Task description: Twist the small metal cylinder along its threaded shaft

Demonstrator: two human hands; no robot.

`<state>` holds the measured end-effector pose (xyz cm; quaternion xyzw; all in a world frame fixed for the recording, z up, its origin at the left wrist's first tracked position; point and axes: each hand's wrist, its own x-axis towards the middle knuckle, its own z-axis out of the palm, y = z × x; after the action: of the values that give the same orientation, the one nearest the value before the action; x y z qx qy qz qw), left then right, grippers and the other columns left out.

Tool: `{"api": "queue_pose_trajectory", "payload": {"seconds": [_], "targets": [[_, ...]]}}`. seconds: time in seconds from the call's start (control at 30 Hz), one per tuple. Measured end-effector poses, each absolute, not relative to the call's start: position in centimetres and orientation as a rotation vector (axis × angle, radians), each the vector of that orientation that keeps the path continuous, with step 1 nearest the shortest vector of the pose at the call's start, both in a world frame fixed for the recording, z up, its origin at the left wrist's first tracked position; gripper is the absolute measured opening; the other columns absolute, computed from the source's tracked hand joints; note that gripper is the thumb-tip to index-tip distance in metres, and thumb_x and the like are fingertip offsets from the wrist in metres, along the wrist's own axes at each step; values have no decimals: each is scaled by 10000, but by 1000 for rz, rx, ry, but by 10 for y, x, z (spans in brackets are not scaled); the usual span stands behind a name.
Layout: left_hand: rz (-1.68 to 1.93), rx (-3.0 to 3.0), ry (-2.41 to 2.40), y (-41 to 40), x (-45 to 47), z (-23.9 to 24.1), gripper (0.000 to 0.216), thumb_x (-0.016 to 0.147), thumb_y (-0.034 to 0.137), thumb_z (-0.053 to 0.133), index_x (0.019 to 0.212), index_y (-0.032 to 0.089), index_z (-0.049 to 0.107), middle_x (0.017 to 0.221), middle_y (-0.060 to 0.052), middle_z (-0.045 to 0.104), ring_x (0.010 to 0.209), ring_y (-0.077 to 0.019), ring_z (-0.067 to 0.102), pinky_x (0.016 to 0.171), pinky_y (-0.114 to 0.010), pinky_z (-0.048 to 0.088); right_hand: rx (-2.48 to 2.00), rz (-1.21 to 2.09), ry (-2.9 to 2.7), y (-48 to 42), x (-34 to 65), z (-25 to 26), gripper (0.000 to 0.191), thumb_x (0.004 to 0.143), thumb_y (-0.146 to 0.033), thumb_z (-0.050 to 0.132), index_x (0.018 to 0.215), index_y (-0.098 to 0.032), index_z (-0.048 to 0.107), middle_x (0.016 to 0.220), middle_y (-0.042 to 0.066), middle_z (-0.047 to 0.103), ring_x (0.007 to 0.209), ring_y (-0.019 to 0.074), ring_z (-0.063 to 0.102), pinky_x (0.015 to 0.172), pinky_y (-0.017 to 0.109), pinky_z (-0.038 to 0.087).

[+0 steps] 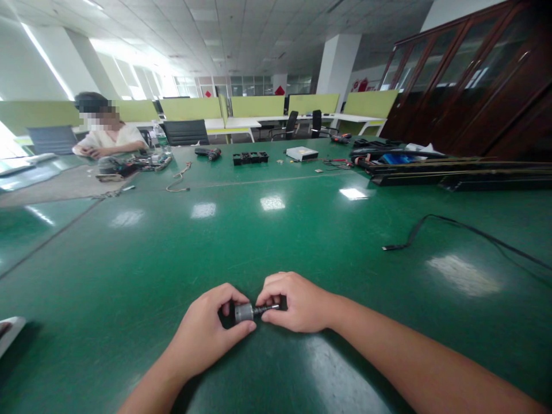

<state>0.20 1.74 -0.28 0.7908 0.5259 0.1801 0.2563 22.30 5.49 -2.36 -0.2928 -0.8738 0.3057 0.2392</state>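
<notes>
A small grey metal cylinder with a dark ridged shaft [244,312], like a motor or a drill gearbox, lies sideways between my hands, close to the green tabletop. The shaft points right and ends in a bright metal tip. My left hand [211,322] is closed around the cylinder, its thumb in front and its fingers behind. At the other end, my right hand [295,302] curls its thumb and fingers around the shaft. A dark gap shows inside that curl, and the exact finger contact on the shaft is hard to make out.
A black cable [431,218] with a metal plug crosses the right side. Farther back are a power drill [209,153], a black tray-like part [250,158], a silver box [302,153] and dark long panels [409,172]. Another person [110,135] sits at the far left. A white object's corner [12,330] shows at left.
</notes>
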Motion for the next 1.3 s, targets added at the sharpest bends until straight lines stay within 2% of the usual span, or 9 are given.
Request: {"api": "queue_pose_trajectory", "payload": {"seconds": [0.2, 0.53, 1.3], "targets": [[463, 2147, 1445, 17, 3, -2, 159, 751, 302, 703, 878, 219, 655, 817, 7, 662, 746, -180, 575, 676, -262, 409, -792, 778, -2431, 54, 222, -24, 185, 758, -248, 723, 931, -183, 717, 770, 3, 626, 714, 139, 573, 684, 251, 420], [466, 2159, 1451, 17, 4, 0, 159, 762, 333, 699, 854, 214, 645, 810, 2, 664, 739, -182, 578, 674, -264, 411, -740, 789, -2370, 55, 221, -30, 166, 807, -271, 695, 932, -170, 738, 799, 27, 663, 731, 142, 605, 687, 248, 442], [467, 2157, 1440, 17, 3, -1, 165, 754, 343, 715, 839, 219, 645, 792, 10, 654, 739, -184, 576, 678, -273, 410, -775, 807, -2368, 53, 223, -27, 110, 749, -209, 707, 853, -176, 708, 754, 9, 648, 676, 135, 583, 646, 246, 435]]}}
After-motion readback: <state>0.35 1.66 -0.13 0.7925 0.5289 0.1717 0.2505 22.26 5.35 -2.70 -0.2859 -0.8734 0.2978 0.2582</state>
